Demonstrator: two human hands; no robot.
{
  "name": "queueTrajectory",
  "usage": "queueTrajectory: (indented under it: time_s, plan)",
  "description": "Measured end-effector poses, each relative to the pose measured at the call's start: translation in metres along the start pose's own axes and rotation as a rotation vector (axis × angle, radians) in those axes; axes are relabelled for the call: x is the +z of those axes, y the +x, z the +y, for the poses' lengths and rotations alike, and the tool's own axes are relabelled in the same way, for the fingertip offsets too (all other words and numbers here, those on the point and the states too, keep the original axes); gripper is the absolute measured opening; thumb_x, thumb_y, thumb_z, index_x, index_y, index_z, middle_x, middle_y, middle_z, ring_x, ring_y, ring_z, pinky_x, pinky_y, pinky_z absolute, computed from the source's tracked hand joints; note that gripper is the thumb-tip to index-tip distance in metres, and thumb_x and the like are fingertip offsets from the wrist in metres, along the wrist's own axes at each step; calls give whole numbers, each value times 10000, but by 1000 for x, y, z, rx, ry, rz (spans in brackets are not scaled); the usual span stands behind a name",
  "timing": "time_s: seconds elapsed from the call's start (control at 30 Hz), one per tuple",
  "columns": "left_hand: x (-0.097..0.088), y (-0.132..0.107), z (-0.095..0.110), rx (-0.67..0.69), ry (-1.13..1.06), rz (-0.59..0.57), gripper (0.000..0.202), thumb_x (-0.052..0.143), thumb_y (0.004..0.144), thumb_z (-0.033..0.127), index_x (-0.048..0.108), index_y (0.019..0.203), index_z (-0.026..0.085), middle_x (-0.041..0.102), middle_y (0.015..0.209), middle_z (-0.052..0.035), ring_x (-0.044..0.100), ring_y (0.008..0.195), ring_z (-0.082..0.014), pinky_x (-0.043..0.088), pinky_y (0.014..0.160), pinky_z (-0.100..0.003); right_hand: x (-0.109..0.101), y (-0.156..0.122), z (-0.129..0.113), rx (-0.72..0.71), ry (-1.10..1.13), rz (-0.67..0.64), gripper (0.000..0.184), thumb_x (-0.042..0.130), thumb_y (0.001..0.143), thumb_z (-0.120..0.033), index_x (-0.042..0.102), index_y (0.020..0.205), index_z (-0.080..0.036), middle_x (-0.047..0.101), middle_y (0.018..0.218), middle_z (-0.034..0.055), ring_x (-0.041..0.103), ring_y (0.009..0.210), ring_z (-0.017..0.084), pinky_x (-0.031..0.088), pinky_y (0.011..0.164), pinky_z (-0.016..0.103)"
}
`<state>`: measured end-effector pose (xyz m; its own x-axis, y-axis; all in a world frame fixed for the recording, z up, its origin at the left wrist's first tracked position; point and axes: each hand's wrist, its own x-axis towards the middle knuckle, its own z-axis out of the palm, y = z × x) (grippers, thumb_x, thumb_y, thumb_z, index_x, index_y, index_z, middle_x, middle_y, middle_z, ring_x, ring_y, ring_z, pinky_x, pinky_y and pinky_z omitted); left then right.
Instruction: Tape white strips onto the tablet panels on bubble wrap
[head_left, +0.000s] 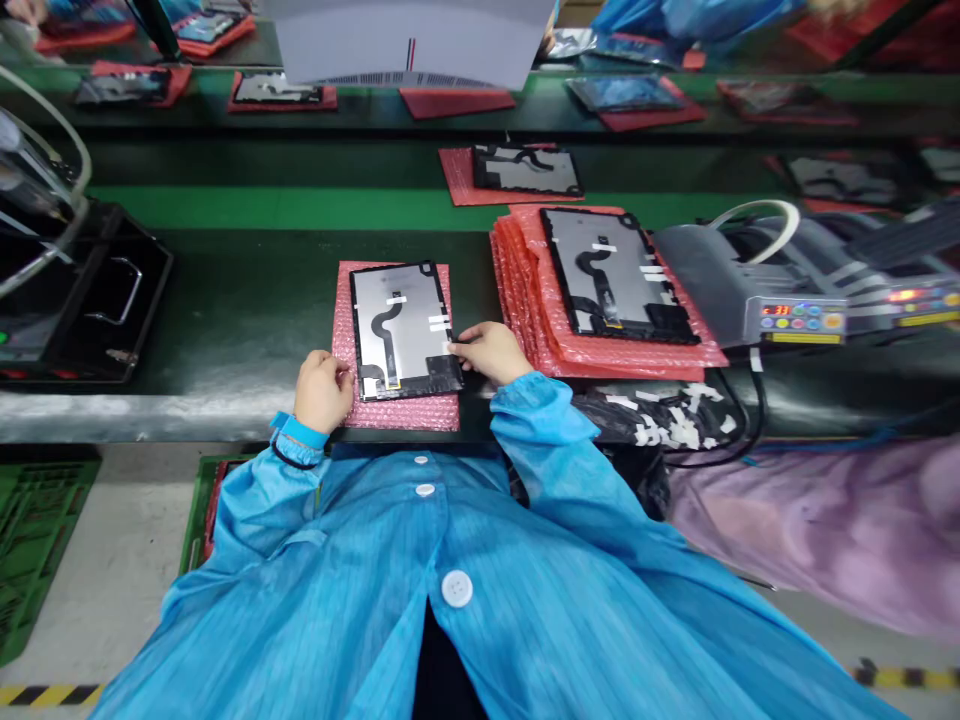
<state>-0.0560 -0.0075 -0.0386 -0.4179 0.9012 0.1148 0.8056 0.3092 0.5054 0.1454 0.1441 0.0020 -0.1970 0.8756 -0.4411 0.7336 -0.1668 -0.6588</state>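
Observation:
A tablet screen panel [411, 345] lies back side up on a pink bubble-wrap sleeve [405, 414], directly before me. Its silver back carries a curved black flex cable, white tape strips and a black border. My right hand [491, 352] pinches the panel's right edge, thumb and forefinger by a white tab. At the sleeve's left edge rests my left hand [322, 392], its fingers curled closed; what is between them, if anything, is hidden. To the right, a second tablet screen panel [611, 270] lies on a stack of red bubble-wrap sleeves [525, 300].
Behind, a green conveyor belt [300, 208] carries another panel [525, 170] on red wrap. Grey machines [750, 280] with lit displays stand right, a black fixture [97, 290] left. A black bag with white scraps [679, 415] hangs at the bench edge. A co-worker's pink sleeve [825, 530] is close at right.

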Motion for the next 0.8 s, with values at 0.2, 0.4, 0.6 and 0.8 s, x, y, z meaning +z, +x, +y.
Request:
queueTrajectory:
  time_s: [0.2,0.4,0.6,0.8]
  plan:
    - [-15,7,-5,-8,21,-68,255,458,815,133,705,878,145,684,969,-141,655,977,-279,530,949,-422,2,-17,-11,-104,-193,67,71,626,890,-169,664,861,-117,747,859,131,728,766,183,561,724,261]
    - [-21,41,13,-285,280,-156,234,508,894,249,669,969,97,677,1064,-230,650,1064,-360,517,933,-473,18,2,-18,-84,-463,104,293,498,948,-239,706,1094,-94,694,1188,209,655,1153,305,505,944,363]
    - [-17,53,21,-150,161,-200,231,448,856,172,446,632,230,665,862,-144,655,970,-304,501,901,-415,23,-4,-20,-162,-125,187,281,395,949,-146,640,1073,-89,704,1093,176,661,1026,235,480,863,305]
    - [-17,68,70,-58,-293,-59,155,526,783,234,412,679,239,485,575,45,514,571,-155,438,618,-280,-37,-21,-20,-371,-29,401,326,386,899,-101,538,1186,-127,686,1054,125,649,950,222,459,876,320]
